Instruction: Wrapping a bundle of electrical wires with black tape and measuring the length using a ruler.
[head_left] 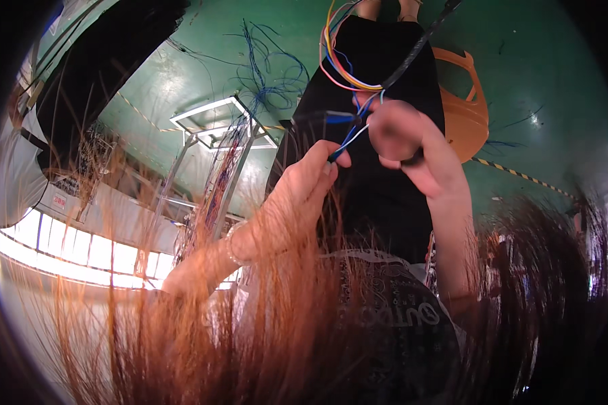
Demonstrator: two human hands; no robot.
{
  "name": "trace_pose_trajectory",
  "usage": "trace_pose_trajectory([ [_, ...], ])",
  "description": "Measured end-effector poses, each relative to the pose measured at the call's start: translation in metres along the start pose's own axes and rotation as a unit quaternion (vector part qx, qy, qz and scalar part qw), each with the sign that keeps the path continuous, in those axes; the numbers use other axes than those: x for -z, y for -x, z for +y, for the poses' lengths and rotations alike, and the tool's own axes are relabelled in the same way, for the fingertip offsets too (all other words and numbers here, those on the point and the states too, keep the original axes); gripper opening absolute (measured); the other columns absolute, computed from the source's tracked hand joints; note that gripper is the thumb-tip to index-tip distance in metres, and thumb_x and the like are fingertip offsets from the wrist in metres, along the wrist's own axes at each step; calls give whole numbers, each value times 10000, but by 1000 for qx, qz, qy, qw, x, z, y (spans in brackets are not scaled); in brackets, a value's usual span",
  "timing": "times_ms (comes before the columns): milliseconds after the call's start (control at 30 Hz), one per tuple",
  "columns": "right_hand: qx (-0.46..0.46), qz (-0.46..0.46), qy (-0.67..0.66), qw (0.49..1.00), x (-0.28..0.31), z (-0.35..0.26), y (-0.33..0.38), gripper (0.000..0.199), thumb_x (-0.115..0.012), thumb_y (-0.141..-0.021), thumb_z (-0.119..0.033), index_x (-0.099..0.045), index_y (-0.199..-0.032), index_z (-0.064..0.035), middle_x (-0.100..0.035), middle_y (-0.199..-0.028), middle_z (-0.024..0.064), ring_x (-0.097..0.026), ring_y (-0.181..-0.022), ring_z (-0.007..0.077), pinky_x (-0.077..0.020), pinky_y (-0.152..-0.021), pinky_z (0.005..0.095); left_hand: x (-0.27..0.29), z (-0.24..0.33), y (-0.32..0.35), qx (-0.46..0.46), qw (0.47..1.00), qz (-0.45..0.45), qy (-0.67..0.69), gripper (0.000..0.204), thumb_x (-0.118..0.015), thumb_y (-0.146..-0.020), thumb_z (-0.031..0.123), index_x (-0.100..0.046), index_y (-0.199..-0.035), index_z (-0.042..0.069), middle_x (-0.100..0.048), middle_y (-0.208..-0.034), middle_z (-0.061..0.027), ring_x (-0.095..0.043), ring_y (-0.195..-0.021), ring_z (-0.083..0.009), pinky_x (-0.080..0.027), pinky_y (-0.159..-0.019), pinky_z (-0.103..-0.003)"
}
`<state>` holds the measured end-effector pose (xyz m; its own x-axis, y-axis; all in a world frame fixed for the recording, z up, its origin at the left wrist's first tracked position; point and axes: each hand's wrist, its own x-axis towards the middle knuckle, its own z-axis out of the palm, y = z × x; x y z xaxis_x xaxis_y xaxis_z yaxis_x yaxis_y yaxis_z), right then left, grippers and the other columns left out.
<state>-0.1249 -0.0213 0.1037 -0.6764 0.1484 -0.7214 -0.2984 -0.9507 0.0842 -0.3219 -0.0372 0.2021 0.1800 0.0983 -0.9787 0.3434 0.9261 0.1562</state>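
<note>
My left hand [314,174] is closed, its thumb and fingertips pinching a few thin blue and white wires [348,140]. Just to the right, my right hand [398,131] is blurred, its fingers curled in beside the point where the wires meet. A dark edge shows under its palm, but what it holds is hidden. From between the hands, yellow, orange, pink and blue wires [332,54] loop upward. A black-wrapped cable [415,57] runs off to the upper right. A smeared dark and blue piece [331,118] lies across the wires; its kind is unclear.
To the left stands a white metal frame [213,108] hung with many wires. Loose blue wires [270,84] lie tangled on the green floor. An orange plastic stool [469,125] is at my right, near yellow-black floor tape [520,174]. Hair covers the lower view.
</note>
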Motion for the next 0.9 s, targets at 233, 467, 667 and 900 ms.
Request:
trace_pose_trajectory([
  [233,127,173,14,976,5,-3,-38,308,-589,-965,-291,-677,-1044,-7,-495,-718,-48,-412,-642,26,-329,-536,193,-4,-26,1,-127,980,91,-120,116,-388,-990,-1,-481,-1059,1,-518,-816,-38,-467,-727,-137,-409,-663,-275],
  [467,182,309,-19,933,-15,-18,-54,264,-678,-907,-273,-699,-970,-17,-491,-687,-63,-389,-591,16,-305,-520,183,-4,-17,-6,-96,979,111,-141,89,-402,-983,14,-457,-1053,10,-474,-779,-107,-449,-678,-184,-410,-644,-288],
  [667,212,319,26,923,-18,-33,-62,250,-711,-879,-265,-716,-902,-17,-475,-668,-65,-383,-592,15,-287,-516,185,-2,-6,-3,-55,993,71,-71,81,-381,-1000,39,-454,-1032,24,-437,-758,-42,-406,-682,-125,-372,-630,-260],
  [900,226,309,64,922,-8,-39,-63,264,-704,-886,-277,-724,-909,-15,-461,-665,-65,-377,-599,18,-283,-521,193,-1,16,2,12,978,-3,209,132,-367,-1019,145,-474,-1004,69,-368,-746,31,-360,-699,-78,-285,-626,-201],
])
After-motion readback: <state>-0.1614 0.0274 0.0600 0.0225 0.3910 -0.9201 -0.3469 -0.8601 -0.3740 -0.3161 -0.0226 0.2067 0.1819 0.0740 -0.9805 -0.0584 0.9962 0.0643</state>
